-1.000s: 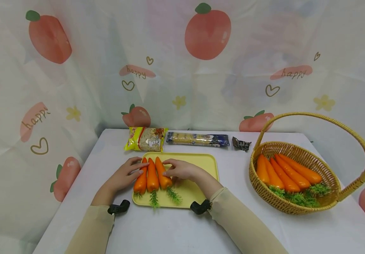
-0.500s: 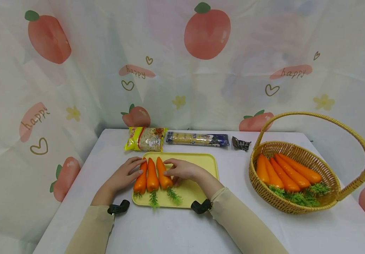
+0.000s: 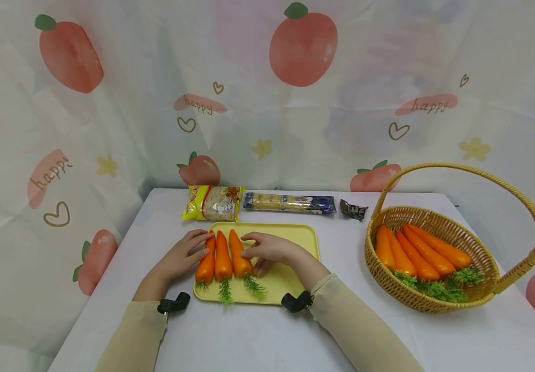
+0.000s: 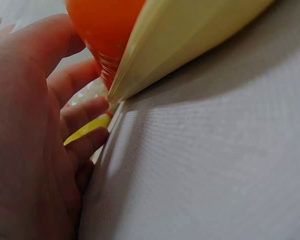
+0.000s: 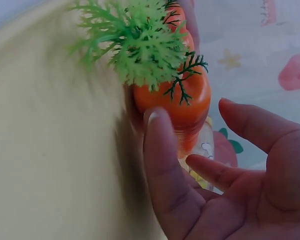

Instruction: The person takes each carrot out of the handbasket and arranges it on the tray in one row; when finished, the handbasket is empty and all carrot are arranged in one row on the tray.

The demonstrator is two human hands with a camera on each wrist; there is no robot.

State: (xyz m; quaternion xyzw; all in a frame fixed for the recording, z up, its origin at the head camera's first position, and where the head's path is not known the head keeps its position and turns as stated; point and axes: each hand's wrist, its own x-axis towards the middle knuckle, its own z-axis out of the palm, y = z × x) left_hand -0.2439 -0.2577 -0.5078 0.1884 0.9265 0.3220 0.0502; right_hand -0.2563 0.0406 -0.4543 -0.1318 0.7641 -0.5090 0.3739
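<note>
Three orange carrots with green fronds lie side by side on a yellow tray (image 3: 290, 289), tips pointing away. My left hand (image 3: 185, 256) rests along the outer side of the left carrot (image 3: 205, 267), its fingers relaxed and touching it. The middle carrot (image 3: 223, 261) lies between the other two, untouched by either hand. At the right carrot (image 3: 241, 264), my right hand (image 3: 272, 249) has its fingertips right against the side. The right wrist view shows the right-hand fingers (image 5: 162, 160) spread loosely beside the carrot's thick end (image 5: 195, 102), not curled round it.
A wicker basket (image 3: 390, 287) with a tall handle stands at the right, holding several carrots (image 3: 427, 253). Along the back lie a yellow food bag (image 3: 214, 203), a long noodle packet (image 3: 289, 203) and a small dark wrapper (image 3: 353, 210). A printed curtain hangs behind the table.
My right hand has eased slightly to the right, and the tip of the right carrot has shifted a little the same way. The left hand stays in place.
</note>
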